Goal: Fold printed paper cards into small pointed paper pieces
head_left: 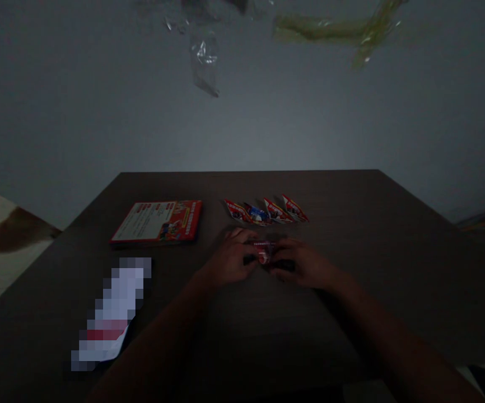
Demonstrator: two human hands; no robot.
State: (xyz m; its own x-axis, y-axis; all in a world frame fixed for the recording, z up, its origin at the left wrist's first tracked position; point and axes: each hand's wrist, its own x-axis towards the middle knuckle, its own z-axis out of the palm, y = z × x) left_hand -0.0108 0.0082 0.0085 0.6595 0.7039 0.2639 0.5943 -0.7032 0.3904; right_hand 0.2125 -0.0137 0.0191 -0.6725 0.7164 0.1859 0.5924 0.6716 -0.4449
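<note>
Both hands meet near the middle of the dark table. My left hand [237, 258] and my right hand [296, 263] pinch opposite ends of a small folded card [263, 253], red with printing along its top. The fingers cover much of it, and dim light hides the finer detail. Just beyond the hands stands a row of several bent, colourful pieces that look like folded cards: a red one [238, 212] on the left, a blue-faced one [257, 214] beside it, and red ones [276, 210] to the right.
A flat red and white printed booklet or box [158, 222] lies to the left on the table [242, 336]. Nearer to me is a phone-like slab [110, 313] with its bright face pixelated. Behind the table rises a wall [242, 123] with clear and yellow tape [326, 29].
</note>
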